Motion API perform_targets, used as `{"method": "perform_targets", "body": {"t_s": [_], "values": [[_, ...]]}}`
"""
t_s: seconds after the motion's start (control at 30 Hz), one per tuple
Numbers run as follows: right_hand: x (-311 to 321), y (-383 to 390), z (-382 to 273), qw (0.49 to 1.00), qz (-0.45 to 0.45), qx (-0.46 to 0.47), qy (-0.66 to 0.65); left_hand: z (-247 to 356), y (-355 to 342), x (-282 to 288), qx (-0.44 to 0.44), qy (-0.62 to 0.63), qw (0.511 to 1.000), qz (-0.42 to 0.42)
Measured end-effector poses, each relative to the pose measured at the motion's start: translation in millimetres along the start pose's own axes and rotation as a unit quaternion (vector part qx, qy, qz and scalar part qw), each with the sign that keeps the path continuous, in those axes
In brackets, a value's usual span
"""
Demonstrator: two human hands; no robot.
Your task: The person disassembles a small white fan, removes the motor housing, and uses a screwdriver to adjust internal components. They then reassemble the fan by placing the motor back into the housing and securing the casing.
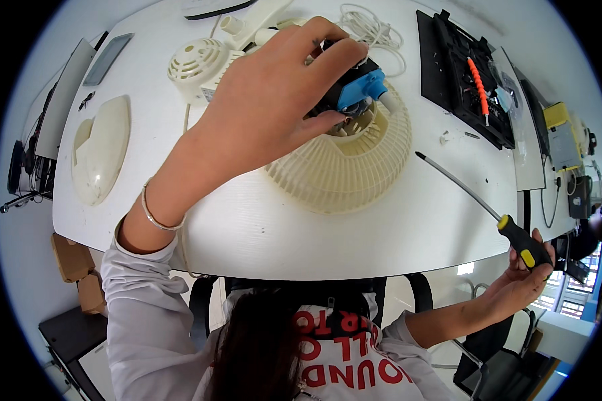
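My left hand [274,100] reaches over the white table [247,227] and grips a black and blue motor unit [354,90] that sits at the hub of a cream round fan grille [354,167]. My right hand [525,271] is off the table's right front edge, closed on the black and yellow handle of a long screwdriver [468,197] whose thin shaft points up-left toward the grille. A bracelet circles my left wrist.
A cream oval fan base cover [100,150] lies at the left, a round vented white part [197,63] and white cable [374,30] at the back. A black tray [465,77] with an orange tool sits at the right. Cardboard boxes [80,274] stand on the floor.
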State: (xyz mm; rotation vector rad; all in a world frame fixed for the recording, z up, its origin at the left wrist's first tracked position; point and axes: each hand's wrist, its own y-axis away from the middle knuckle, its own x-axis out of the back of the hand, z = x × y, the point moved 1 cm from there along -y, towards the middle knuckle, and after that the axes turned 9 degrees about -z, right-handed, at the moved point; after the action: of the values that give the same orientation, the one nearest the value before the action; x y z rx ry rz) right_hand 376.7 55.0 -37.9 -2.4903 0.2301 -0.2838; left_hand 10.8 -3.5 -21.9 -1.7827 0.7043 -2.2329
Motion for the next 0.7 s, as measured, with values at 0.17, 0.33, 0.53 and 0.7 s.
{"method": "perform_targets", "body": {"t_s": [0.17, 0.33, 0.53, 0.7], "values": [[-14.0, 26.5, 47.1, 0.915, -0.036, -0.122, -0.383, 1.5, 1.4, 0.4, 0.018, 0.010, 1.000, -0.013], [-48.7, 64.1, 56.9, 0.833, -0.047, -0.210, -0.509, 5.9, -5.0, 1.3, -0.011, 0.013, 1.000, 0.006], [-64.3, 67.4, 55.5, 0.819, -0.063, -0.207, -0.531, 4.7, -3.7, 1.4, -0.003, 0.009, 1.000, 0.001], [-71.1, 66.4, 53.8, 0.841, -0.058, -0.210, -0.495, 5.0, -4.4, 2.8, 0.017, 0.040, 0.999, -0.006]]}}
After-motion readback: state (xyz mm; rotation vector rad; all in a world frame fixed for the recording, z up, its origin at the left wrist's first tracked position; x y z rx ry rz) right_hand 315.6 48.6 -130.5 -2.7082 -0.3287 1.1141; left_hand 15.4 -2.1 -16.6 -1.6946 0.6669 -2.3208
